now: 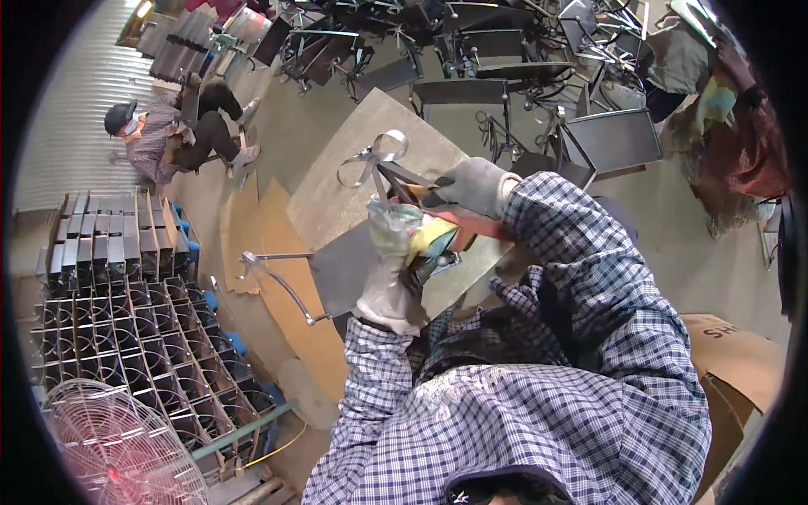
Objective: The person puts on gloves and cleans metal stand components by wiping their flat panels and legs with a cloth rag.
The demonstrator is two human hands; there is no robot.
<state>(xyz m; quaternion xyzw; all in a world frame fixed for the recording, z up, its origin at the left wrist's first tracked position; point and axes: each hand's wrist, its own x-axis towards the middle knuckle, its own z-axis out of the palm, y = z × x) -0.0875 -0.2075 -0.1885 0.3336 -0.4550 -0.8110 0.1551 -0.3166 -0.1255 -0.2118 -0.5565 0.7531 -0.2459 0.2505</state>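
Steel, bent into a shiny looped strip (376, 157), sticks up at the far end of a dark metal bar (410, 181) that the worker holds over a flat grey metal sheet (353, 181). The right hand (473, 185), in a grey work glove, is clenched around the near part of that bar. The left hand (394, 265), in a pale, worn glove, is wrapped tight around a handheld tool with a yellow and red body (438, 238), raised just beneath the bar; what kind of tool it is I cannot make out. Both checked sleeves come up from the lower edge. Just left of the sheet, a thin bent steel rod frame (278, 279) lies over brown cardboard pieces (278, 252) on the floor. Further left stand racks of stacked square metal tubes (126, 295), with a round wire fan guard (118, 446) below them. Another person (168, 130) sits on the floor well apart, beyond the sheet, and dark metal frames and panels (505, 67) crowd the far side.
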